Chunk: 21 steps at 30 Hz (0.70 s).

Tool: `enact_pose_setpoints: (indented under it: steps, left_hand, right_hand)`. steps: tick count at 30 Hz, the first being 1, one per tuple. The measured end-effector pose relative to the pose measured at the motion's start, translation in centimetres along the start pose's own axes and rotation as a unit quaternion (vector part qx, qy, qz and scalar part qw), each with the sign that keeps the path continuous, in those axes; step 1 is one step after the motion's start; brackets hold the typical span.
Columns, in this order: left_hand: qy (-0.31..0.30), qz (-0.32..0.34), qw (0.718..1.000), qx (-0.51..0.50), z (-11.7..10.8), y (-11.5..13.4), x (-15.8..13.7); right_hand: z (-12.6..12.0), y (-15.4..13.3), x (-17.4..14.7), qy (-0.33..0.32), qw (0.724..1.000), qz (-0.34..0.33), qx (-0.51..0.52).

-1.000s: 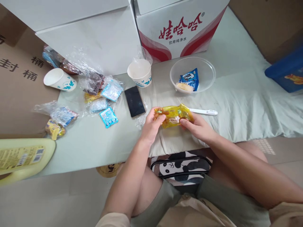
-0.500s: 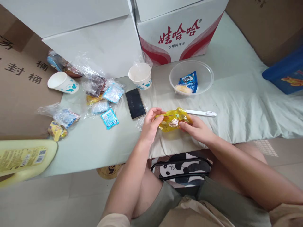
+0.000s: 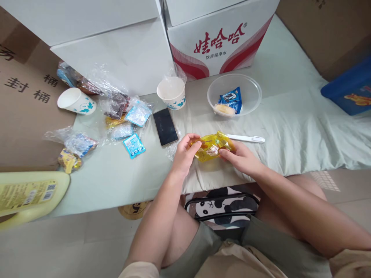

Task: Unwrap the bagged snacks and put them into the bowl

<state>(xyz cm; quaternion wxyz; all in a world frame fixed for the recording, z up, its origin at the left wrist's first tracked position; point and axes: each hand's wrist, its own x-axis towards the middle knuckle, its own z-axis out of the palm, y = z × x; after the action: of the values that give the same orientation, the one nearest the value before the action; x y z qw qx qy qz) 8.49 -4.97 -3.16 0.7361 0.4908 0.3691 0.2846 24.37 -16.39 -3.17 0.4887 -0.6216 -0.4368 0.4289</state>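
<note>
both hands meet over the front edge of the bench (image 3: 116, 181), which is draped in a pale green cloth. the left hand (image 3: 183, 154) pinches the left end of a yellow snack packet (image 3: 213, 146) between thumb and fingertips, grip pressed together on the wrapper. the right hand (image 3: 242, 159) holds the packet's right end, fingers closed on the plastic from below and the side. the packet sits just above the cloth, stretched between the two hands; what is inside is hard to make out, perhaps a small cake.

just beyond the packet lies a white plastic tool (image 3: 246, 138), flat on the cloth and near the right hand's fingertips. further back stands a clear plastic bowl (image 3: 252, 87) holding a blue biscuit packet (image 3: 232, 98) and a pale piece beside it. to the left of the bowl is a paper cup (image 3: 171, 92) lined with a clear bag, and a black phone (image 3: 165, 126) lies face up near the left hand. a scatter of small snack sachets (image 3: 127, 119) in loose cellophane spreads to the left, with a second paper cup (image 3: 75, 102) tipped on its side beyond them. a white carton with red lettering (image 3: 220, 38) stands behind the bowl.
</note>
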Motion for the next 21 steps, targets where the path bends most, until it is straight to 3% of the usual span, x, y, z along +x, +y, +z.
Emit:
enact_pose_setpoints:
  steps: [13, 21]
  left_hand:
    - [-0.008, 0.0, 0.999, 0.035, 0.0, -0.1, 0.0]
    - [-0.09, 0.032, 0.976, 0.195, -0.2, -1.0, -0.5]
  right_hand:
    - [0.1, 0.1, -0.1, -0.005, 1.0, -0.014, -0.01]
    - [0.1, 0.4, -0.6, -0.056, 0.995, -0.004, -0.077]
